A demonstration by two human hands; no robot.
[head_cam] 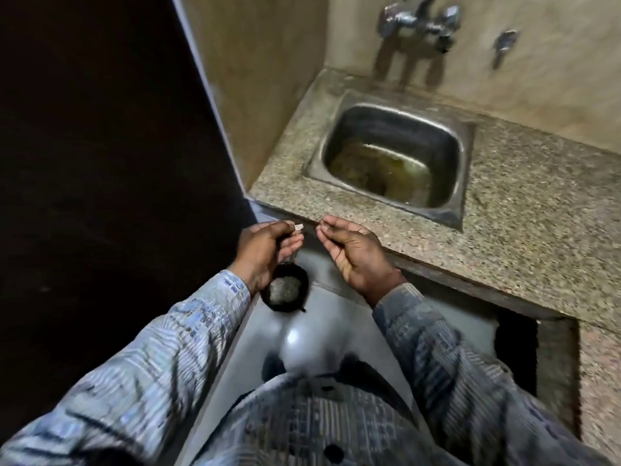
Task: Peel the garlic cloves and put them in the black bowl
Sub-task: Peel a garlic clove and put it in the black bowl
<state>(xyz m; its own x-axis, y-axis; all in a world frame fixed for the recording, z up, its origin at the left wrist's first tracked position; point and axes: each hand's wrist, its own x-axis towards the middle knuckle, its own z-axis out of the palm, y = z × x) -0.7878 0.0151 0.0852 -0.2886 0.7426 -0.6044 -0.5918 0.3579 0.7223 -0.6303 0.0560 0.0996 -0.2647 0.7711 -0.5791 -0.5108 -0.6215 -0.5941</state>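
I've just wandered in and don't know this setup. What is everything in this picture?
sink: one, steel grey, set in the counter, murky brown water at the bottom
counter: one, speckled grey-brown stone, right of the person
taps: two, chrome, on the wall above the sink
door: one, dark brown, at the left
floor: grey, glossy, underfoot
black bowl: one, pale contents, below the left hand
garlic piece: one, pale, pinched at the left fingertips; too small to tell clove from skin
shirt: one, blue-grey patterned, covers both arms
left hand: pinches the garlic piece
right hand: fingers curled, beside the left hand; any hold unclear
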